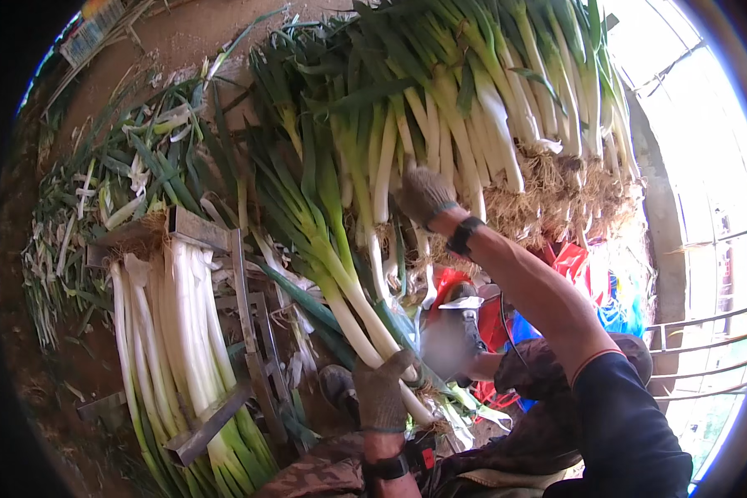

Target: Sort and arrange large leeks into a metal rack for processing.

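Note:
My left hand (pixel 382 390), in a knitted work glove, is closed round the white shanks of a few leeks (pixel 338 286). Their green leaves fan up and away to the left, and their roots hang at lower right. My right hand (pixel 426 197), gloved too, is at the near side of a big heap of leeks (pixel 473 116), its fingers curled on a leek stalk there; the fingertips are partly hidden. On the left, a metal rack (pixel 245 307) holds a bundle of trimmed white leeks (pixel 192 324), roots at the far end, green leaves toward me.
Cut leaves and scraps (pixel 153 166) litter the brown ground at far left. Red plastic (pixel 571 264) and blue plastic (pixel 622 311) lie at right, beside a wire-framed translucent wall (pixel 705 149). My shoe (pixel 338 388) shows beside the rack.

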### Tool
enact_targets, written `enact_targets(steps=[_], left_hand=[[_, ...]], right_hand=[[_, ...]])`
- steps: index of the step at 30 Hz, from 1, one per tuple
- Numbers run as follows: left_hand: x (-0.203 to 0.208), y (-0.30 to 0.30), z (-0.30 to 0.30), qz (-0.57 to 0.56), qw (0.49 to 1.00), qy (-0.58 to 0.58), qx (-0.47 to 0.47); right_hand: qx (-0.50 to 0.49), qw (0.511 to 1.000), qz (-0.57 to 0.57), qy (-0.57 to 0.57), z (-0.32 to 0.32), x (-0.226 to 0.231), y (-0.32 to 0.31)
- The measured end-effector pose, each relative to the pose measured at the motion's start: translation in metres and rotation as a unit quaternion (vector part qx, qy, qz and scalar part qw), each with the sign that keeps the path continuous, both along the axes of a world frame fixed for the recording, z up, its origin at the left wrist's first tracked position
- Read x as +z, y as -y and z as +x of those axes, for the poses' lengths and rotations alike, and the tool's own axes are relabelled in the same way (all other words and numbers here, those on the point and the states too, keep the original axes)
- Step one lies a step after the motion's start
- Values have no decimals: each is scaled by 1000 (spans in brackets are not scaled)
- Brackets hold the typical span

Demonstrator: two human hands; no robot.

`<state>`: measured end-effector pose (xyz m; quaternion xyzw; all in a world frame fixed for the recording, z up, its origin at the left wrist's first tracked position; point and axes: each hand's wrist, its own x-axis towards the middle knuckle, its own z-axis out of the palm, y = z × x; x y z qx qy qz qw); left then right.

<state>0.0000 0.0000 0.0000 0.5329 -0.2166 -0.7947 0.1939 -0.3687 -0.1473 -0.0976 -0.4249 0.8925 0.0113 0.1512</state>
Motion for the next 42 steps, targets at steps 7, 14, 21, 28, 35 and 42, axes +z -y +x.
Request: enact_targets(steps=[7,14,21,28,35,42], left_hand=[[-8,16,9,9,999,-16,-37],[-34,-3,31,36,996,-78,0],[-33,-43,53,6,988,-151,6],[28,-97,95,61,989,-127,-43],[97,-163,118,-162,976,-54,-138],[250,-210,149,-149,961,18,-232]], right_hand=[[-91,993,-76,26,-14,-34,14],[-59,924,-29,376,28,55,-62],[47,882,118,455,172,133,-189],[244,851,83,457,203,148,-296],[440,877,93,170,255,241,-359],[387,905,-163,-65,265,332,-401]])
